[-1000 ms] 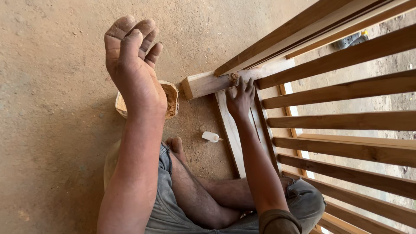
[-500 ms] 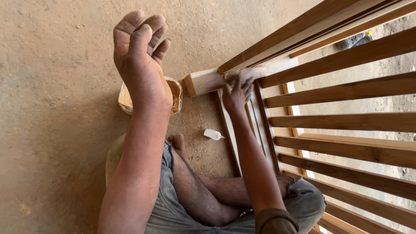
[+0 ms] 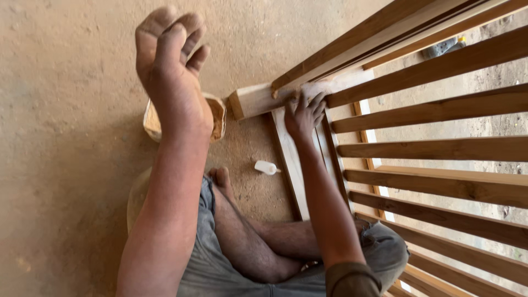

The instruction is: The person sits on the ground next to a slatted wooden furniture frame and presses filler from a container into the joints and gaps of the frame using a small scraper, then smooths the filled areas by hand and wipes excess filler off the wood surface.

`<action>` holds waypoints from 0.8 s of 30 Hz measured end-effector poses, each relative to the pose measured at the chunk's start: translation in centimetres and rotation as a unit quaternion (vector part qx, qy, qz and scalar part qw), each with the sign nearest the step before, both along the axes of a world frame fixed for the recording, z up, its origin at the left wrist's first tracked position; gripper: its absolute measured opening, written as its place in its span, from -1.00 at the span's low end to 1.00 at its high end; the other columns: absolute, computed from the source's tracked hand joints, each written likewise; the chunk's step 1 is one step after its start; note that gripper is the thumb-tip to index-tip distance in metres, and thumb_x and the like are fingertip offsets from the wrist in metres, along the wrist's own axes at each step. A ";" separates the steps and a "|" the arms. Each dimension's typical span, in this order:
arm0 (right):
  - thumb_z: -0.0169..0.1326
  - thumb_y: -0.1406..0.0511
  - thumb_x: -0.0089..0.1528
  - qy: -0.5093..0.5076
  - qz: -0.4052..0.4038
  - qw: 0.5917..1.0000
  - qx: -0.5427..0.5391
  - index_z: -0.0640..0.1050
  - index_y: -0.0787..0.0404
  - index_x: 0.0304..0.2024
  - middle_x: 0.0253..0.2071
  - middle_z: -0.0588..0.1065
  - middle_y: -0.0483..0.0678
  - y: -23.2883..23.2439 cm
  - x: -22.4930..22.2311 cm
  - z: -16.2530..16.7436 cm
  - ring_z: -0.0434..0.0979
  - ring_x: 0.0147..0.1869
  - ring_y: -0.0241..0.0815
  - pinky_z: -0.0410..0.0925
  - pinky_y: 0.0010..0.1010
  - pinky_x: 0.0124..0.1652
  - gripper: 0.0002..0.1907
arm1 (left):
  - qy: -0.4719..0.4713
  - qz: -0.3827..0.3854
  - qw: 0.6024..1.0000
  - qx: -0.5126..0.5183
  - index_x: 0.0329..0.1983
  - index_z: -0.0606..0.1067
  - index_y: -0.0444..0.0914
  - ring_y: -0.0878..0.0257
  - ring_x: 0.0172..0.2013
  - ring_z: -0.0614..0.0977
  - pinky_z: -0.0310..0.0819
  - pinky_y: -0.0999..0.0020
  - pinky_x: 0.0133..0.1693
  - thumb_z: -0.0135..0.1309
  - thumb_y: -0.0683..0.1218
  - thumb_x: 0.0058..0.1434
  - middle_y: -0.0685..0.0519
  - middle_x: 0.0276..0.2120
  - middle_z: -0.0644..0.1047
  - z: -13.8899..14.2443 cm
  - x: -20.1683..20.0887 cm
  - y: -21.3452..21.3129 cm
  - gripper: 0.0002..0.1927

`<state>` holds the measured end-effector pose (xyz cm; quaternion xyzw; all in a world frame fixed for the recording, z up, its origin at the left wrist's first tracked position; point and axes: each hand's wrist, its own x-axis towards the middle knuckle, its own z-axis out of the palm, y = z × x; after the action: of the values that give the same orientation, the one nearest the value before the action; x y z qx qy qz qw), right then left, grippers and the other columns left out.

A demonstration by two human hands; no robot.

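A: Starting with the right hand [image 3: 302,113]: where?

B: Down on the corner of the slatted wooden frame [image 3: 429,148], right where the short end block [image 3: 250,102] meets the long rails. Pressing there with bent, slightly spread fingers [image 3: 316,102], gripping nothing, only bearing on the wood.

A: And the left hand [image 3: 170,60]?

B: Raised high above the dirt floor [image 3: 66,165], well apart from the frame. Dusty, curled into a loose fist, with nothing visible inside; cannot tell about the palm side.

A: How far along, judging by the wood?

B: Looks like mid-way on that one corner. Pale smear [image 3: 330,88] just beside the fingertips, so probably some rubbing or filling already done there. Nothing comparable visible on the other slats, so likely most of the frame left. Hard to say more than that.

A: Anything at hand?

B: Small brown bowl [image 3: 217,118] on the floor, partly hidden behind the left wrist, near the end block. Cannot make out the contents. Also a little white thing [image 3: 267,167] lying on the floor between the bare foot [image 3: 220,177] and the frame's bottom rail.

A: Edges and room?

B: Tight on the right: slats close together, rails hemming in the working hand, folded knee just beside the frame. Open on the left: wide bare floor beyond the bowl, plenty of space for swinging the raised arm. Only the bowl rim and the block's square end to mind on the way down.
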<state>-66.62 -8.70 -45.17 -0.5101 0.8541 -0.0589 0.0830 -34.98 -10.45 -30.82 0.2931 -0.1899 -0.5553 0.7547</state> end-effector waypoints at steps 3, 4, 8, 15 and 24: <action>-0.12 -0.07 0.33 0.048 0.007 0.999 -0.010 0.16 -0.16 0.54 0.58 -0.42 0.27 -0.7 -1.6 -0.4 -0.51 0.61 0.45 -0.40 0.32 0.43 -0.27 | -0.024 0.002 0.999 0.021 0.10 0.44 -0.21 0.21 -0.06 0.67 0.58 0.24 0.01 0.05 -0.10 0.40 -0.04 -0.05 0.66 0.0 -0.2 -0.1 -0.76; -0.13 -0.04 0.32 0.057 0.007 0.998 -0.004 0.16 -0.19 0.55 0.58 -0.41 0.26 -1.0 -1.5 -0.5 -0.51 0.61 0.47 -0.39 0.33 0.42 -0.27 | -0.023 0.003 1.000 0.018 0.10 0.44 -0.20 0.22 -0.04 0.67 0.59 0.25 0.02 0.04 -0.10 0.39 -0.02 -0.05 0.66 0.0 -0.3 -0.2 -0.75; -0.16 -0.05 0.38 0.081 0.069 0.993 0.053 0.26 -0.19 0.48 0.60 -0.42 0.21 -0.4 1.8 -0.4 -0.55 0.64 0.42 -0.45 0.30 0.44 -0.39 | -0.009 -0.011 1.000 0.017 0.13 0.44 -0.18 0.25 0.01 0.66 0.60 0.26 0.08 0.03 -0.12 0.39 0.00 -0.03 0.65 -0.1 -0.6 -0.2 -0.74; -0.16 -0.05 0.36 -0.086 0.046 0.995 -0.020 0.44 -0.18 0.34 0.62 -0.42 0.22 2.0 1.6 -0.1 -0.45 0.70 0.34 -0.35 0.20 0.47 -0.48 | -0.014 -0.010 1.000 0.012 0.12 0.43 -0.18 0.25 0.01 0.66 0.59 0.26 0.09 0.02 -0.12 0.39 0.00 -0.02 0.65 -0.6 -0.5 -0.1 -0.75; -0.03 0.05 0.29 0.066 0.084 0.993 0.047 0.27 -0.11 0.46 0.53 -0.16 0.23 -0.2 0.4 -0.1 -0.21 0.62 0.30 -0.22 0.22 0.48 -0.33 | -0.028 -0.009 1.000 0.009 0.09 0.44 -0.19 0.27 -0.06 0.67 0.60 0.28 0.01 0.02 -0.13 0.40 0.00 -0.07 0.66 -0.2 -1.3 -0.2 -0.78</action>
<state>-66.22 -8.90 -45.27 -0.5784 0.8136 0.0226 0.0554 -36.29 -10.69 -31.00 0.3136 -0.2085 -0.5555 0.7414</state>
